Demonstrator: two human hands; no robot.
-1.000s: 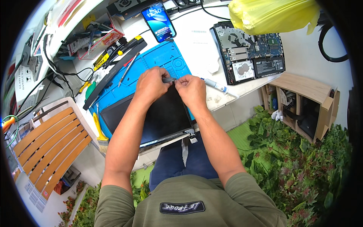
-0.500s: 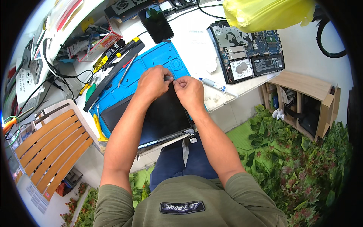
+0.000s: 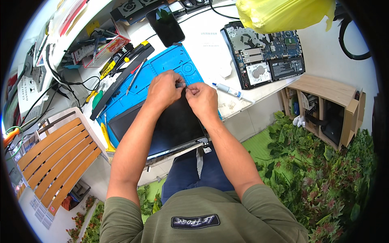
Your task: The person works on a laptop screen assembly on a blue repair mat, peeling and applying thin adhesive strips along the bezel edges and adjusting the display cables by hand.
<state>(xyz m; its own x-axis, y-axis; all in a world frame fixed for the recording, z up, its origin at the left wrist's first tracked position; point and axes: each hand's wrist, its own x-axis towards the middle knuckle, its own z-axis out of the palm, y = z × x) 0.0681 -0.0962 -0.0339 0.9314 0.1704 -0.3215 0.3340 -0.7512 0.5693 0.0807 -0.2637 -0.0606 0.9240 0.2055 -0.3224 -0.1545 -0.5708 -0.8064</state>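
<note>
A dark laptop screen panel lies tilted on a blue work mat, its lower edge overhanging the table front. Both hands meet above the panel's upper right edge. My left hand is closed, with a small dark piece showing at its fingertips; its kind is unclear. Thumb and fingers of my right hand are pinched beside that piece, and what they hold is too small to make out. A white tube with a blue cap rests to the right of my right hand.
An opened laptop base sits at the right, near a yellow bag. Behind the mat lies a black phone. Left are a long dark strip, a yellow-handled brush, cables and a tool box.
Hands and screen panel hold almost the same position; both stay pinched at the panel's edge. The whole view has shifted very slightly.
</note>
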